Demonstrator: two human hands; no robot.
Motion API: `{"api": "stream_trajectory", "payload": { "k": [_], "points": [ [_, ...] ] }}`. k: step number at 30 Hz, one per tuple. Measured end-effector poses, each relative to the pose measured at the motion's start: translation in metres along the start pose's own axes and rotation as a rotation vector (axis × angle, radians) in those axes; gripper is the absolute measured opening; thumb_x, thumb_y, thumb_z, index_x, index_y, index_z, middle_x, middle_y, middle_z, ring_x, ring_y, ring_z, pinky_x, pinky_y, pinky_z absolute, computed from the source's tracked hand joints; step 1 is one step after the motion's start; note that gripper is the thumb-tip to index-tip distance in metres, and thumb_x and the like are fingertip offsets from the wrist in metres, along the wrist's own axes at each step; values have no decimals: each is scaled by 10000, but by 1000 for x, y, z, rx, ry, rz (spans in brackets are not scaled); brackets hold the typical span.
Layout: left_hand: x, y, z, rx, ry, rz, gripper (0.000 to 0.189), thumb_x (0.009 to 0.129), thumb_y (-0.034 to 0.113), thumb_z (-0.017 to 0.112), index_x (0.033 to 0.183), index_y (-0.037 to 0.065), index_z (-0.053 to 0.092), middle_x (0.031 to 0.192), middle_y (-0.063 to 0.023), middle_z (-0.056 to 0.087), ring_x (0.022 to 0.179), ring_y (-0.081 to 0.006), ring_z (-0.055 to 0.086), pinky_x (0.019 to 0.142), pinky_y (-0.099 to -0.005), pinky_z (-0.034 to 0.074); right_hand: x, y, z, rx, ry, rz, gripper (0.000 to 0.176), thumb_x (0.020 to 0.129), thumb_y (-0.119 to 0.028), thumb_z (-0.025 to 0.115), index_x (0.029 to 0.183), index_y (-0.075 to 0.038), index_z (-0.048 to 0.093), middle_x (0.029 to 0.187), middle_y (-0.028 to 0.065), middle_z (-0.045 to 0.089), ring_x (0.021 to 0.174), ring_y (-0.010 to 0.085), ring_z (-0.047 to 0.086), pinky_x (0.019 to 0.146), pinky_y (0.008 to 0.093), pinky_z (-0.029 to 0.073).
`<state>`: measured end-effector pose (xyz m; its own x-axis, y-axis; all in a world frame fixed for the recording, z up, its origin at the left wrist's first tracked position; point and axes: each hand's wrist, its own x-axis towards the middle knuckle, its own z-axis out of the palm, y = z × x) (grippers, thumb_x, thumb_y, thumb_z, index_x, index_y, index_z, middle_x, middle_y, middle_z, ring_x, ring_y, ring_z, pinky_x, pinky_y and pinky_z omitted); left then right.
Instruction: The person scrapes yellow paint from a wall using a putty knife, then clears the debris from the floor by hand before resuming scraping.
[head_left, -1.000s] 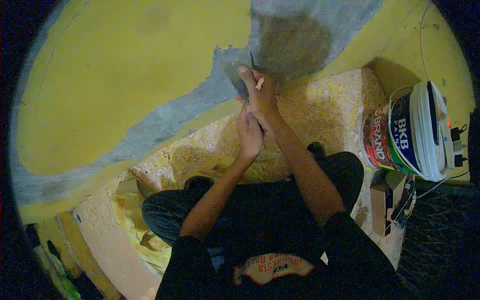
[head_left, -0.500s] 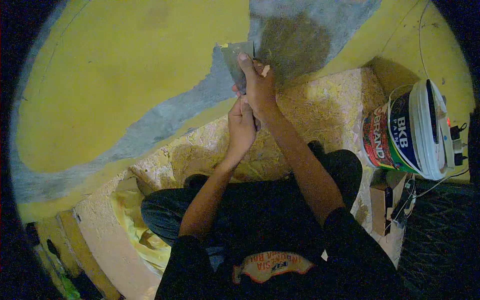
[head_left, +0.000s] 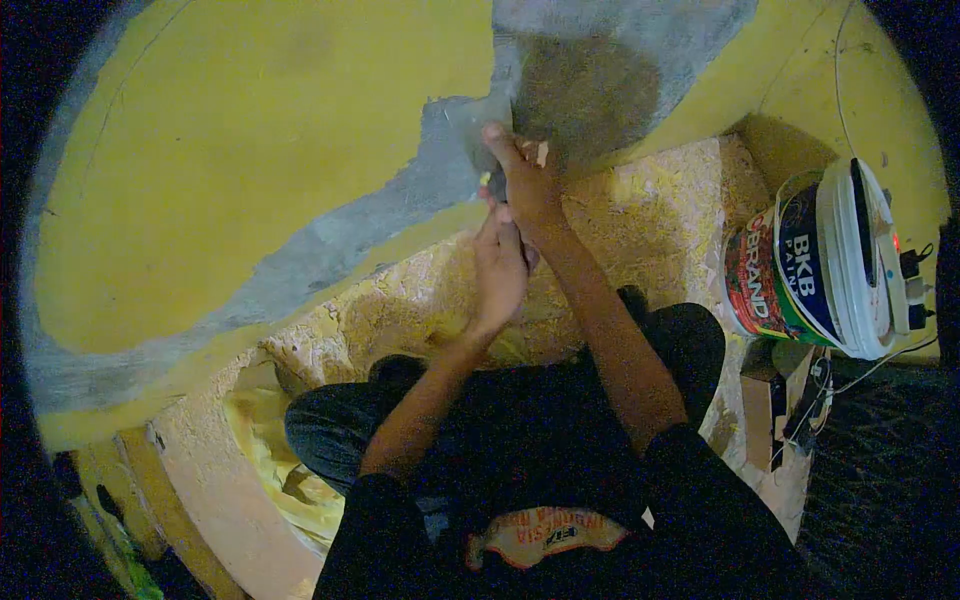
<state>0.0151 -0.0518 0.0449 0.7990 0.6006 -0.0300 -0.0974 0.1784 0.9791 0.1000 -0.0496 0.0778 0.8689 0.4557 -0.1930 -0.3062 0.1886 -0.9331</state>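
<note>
A broad-bladed scraper (head_left: 474,125) is held in both hands, its blade against or just over the wall (head_left: 260,160), by the edge between yellow paint and the bare grey strip (head_left: 330,225). My right hand (head_left: 532,195) wraps it near the blade, thumb pressed along the metal. Below, my left hand (head_left: 502,275) is closed around the lower end of the handle, which the fingers mostly hide. A small yellow flake shows beside the right fingers. The ragged paint edge runs left of the blade.
Yellow paint scraps lie over the ledge (head_left: 640,215) along the wall. At right stands a paint bucket (head_left: 765,270) with a power strip (head_left: 912,290) and plugs on its lid. A cardboard box (head_left: 762,415) and cables are below it. Crumpled yellow sheeting (head_left: 265,430) lies at left.
Both hands and the scraper have moved slightly down and right, drawing the blade back from the yellow paint edge. A yellow flake now shows near the right fingers.
</note>
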Motion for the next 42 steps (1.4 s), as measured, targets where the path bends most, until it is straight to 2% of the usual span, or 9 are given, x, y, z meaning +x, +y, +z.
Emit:
{"api": "stream_trajectory", "payload": {
  "k": [16, 22, 24, 27, 31, 33, 36, 39, 42],
  "points": [
    [14, -1, -2, 86, 92, 202, 332, 952, 311, 300, 865, 49, 484, 507, 35, 384, 404, -48, 338, 372, -216, 270, 11, -5, 8, -118, -45, -58, 447, 794, -460, 569, 732, -17, 552, 718, 51, 551, 556, 112, 495, 402, 266, 424],
    [26, 27, -19, 158, -140, 114, 359, 948, 316, 319, 784, 51, 497, 521, 30, 415, 426, -56, 371, 396, -214, 301, -5, -22, 15, -120, 130, -603, 408, 823, -451, 536, 767, -47, 548, 685, 21, 539, 528, 116, 489, 411, 245, 417],
    [12, 9, -9, 235, 18, 155, 350, 949, 315, 313, 821, 41, 490, 528, 30, 417, 438, -56, 383, 409, -213, 315, -4, -6, 12, 131, 121, -247, 425, 838, -472, 495, 806, -51, 549, 676, 2, 530, 509, 112, 476, 435, 242, 413],
    [0, -38, -7, -2, 69, 125, 346, 952, 311, 298, 904, 24, 485, 587, 15, 459, 479, -55, 412, 429, -212, 337, 12, 50, -18, -319, -129, -331, 413, 839, -465, 497, 848, -56, 555, 708, -2, 538, 538, 107, 493, 465, 233, 417],
    [4, -95, -15, -166, 151, 117, 359, 953, 312, 280, 990, 8, 469, 670, -10, 509, 526, -58, 445, 465, -210, 366, -3, 36, -7, -168, -126, -70, 413, 842, -462, 491, 880, -58, 564, 711, -8, 543, 519, 106, 508, 426, 231, 397],
    [15, -116, -27, -198, 157, 25, 392, 952, 322, 276, 1021, -7, 478, 737, -27, 539, 574, -65, 472, 502, -216, 392, -5, 17, -5, -317, -197, 124, 454, 817, -444, 534, 1073, -70, 520, 936, 73, 532, 786, 158, 527, 555, 306, 471],
    [18, -41, -27, 78, 47, 186, 387, 951, 305, 281, 1021, -12, 493, 745, -30, 548, 580, -76, 486, 514, -228, 401, -4, 14, 13, -12, -101, -84, 414, 845, -448, 495, 946, -56, 577, 722, -2, 551, 499, 91, 497, 373, 234, 366],
    [22, -86, -29, 190, 149, 239, 390, 952, 303, 281, 988, -13, 506, 718, -31, 544, 576, -78, 486, 513, -235, 399, 4, 54, -6, -433, -85, -463, 419, 834, -437, 517, 965, -41, 564, 843, 71, 557, 764, 150, 536, 538, 292, 448],
    [16, -95, -23, -168, 176, 22, 381, 952, 292, 278, 997, -12, 503, 715, -51, 558, 584, -80, 499, 524, -232, 405, 7, 58, -6, -173, -154, -90, 377, 845, -394, 513, 1014, -59, 547, 910, 102, 562, 757, 202, 547, 571, 323, 449]
  ]
}}
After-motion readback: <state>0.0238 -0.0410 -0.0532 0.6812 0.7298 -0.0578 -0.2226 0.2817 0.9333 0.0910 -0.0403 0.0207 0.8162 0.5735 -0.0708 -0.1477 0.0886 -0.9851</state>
